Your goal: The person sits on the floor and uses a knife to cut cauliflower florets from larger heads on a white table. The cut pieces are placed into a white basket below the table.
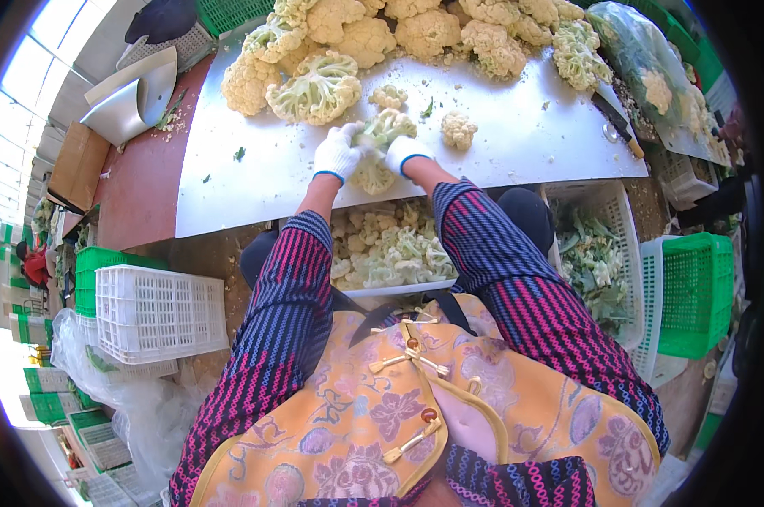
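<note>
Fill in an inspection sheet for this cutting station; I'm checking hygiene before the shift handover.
Surface: metal table top, scattered with green leaf scraps.
Job's things: cauliflower head held over the table's near edge; crate of cut florets below it.
Clutter: pile of whole cauliflowers at the far edge; knife at right; loose floret.
Grippers: left hand and right hand, white-gloved, both gripping the head.
Cables: nothing seen.
Surroundings: white crate, green crate, crate of leaf trimmings.
</note>
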Demonstrator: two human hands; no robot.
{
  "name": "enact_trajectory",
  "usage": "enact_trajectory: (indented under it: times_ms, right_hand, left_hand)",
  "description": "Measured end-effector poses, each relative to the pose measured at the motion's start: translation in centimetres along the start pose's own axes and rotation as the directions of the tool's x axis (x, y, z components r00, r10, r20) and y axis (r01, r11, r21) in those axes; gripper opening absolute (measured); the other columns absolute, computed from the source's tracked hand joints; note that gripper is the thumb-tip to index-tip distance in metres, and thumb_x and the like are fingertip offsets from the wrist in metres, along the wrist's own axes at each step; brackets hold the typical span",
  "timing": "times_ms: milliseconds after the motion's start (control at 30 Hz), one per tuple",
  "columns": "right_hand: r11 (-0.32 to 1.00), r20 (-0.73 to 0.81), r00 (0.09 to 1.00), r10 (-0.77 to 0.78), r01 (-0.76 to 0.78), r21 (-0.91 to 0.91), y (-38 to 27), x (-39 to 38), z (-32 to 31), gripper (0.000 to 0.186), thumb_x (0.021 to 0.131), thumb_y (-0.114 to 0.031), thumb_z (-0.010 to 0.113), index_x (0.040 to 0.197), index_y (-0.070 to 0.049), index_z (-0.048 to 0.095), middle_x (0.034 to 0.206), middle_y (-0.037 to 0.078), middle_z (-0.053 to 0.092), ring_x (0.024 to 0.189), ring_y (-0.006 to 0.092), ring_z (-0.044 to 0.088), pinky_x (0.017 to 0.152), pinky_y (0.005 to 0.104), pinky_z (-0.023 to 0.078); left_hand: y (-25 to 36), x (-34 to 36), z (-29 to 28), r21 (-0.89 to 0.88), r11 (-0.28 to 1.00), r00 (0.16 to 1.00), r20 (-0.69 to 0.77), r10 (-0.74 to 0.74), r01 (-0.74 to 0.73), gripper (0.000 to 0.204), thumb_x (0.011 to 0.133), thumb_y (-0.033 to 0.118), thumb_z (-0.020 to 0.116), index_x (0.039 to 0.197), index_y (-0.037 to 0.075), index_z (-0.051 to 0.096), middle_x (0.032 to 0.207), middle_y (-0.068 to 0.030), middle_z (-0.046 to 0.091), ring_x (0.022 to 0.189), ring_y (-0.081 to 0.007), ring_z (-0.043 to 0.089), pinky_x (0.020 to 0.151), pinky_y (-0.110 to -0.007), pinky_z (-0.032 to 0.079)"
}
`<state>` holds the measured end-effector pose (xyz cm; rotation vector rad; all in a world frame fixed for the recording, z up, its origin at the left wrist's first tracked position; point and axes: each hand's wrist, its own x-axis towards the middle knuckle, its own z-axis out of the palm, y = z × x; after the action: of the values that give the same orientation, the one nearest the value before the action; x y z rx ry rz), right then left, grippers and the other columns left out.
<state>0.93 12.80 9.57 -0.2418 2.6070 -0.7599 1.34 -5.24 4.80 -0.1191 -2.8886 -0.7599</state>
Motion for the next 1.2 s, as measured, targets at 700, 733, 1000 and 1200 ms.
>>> enact_trajectory:
  times_ms: [700,733,1000,1200]
  right_hand:
    - [0.897,0.183,0.973,0.140,-0.203,0.393,2.5,2.3,2.1,0.048,0.091,-0.038,0.060,0.118,0.002,0.064,0.094,0.021,0.070,0.070,0.0327,0.071,0.061,0.0461,0.058]
    - [0.884,0.165,0.975,0.148,-0.206,0.419,2.7,2.0,2.0,0.051,0.090,-0.040,0.061,0.117,0.003,0.064,0.095,0.022,0.070,0.074,0.0335,0.071,0.066,0.0466,0.058]
    - [0.971,-0.181,0.980,0.089,-0.045,0.235,0.3,0.4,2.8,0.057,0.088,-0.047,0.061,0.118,0.002,0.061,0.112,0.028,0.066,0.108,0.0404,0.064,0.094,0.0455,0.049]
    - [0.998,-0.012,0.999,0.050,-0.049,0.024,-0.4,3.1,4.9,0.054,0.088,-0.044,0.062,0.116,0.003,0.063,0.116,0.026,0.066,0.108,0.0393,0.064,0.093,0.0448,0.050]
  left_hand:
    - [-0.1,0.2,3.5,-0.259,0.910,0.911,-0.177,-0.373,0.323,0.049,0.087,0.041,0.064,0.127,0.013,0.062,0.112,-0.0244,0.065,0.106,-0.0387,0.062,0.095,-0.045,0.047]
    - [-1.0,0.4,4.1,-0.406,0.835,0.854,-0.203,-0.479,0.372,0.050,0.087,0.042,0.065,0.126,0.010,0.062,0.112,-0.0239,0.065,0.105,-0.0379,0.063,0.094,-0.045,0.047]
    - [2.1,-1.3,1.0,-0.637,0.568,0.748,0.022,-0.663,0.522,0.049,0.091,0.037,0.066,0.118,-0.003,0.058,0.096,-0.0205,0.066,0.065,-0.0268,0.066,0.051,-0.037,0.053]
    - [-2.2,-1.9,4.0,-0.590,0.670,0.781,-0.103,-0.616,0.451,0.054,0.091,0.042,0.065,0.124,0.000,0.056,0.102,-0.0226,0.068,0.086,-0.0334,0.068,0.077,-0.042,0.053]
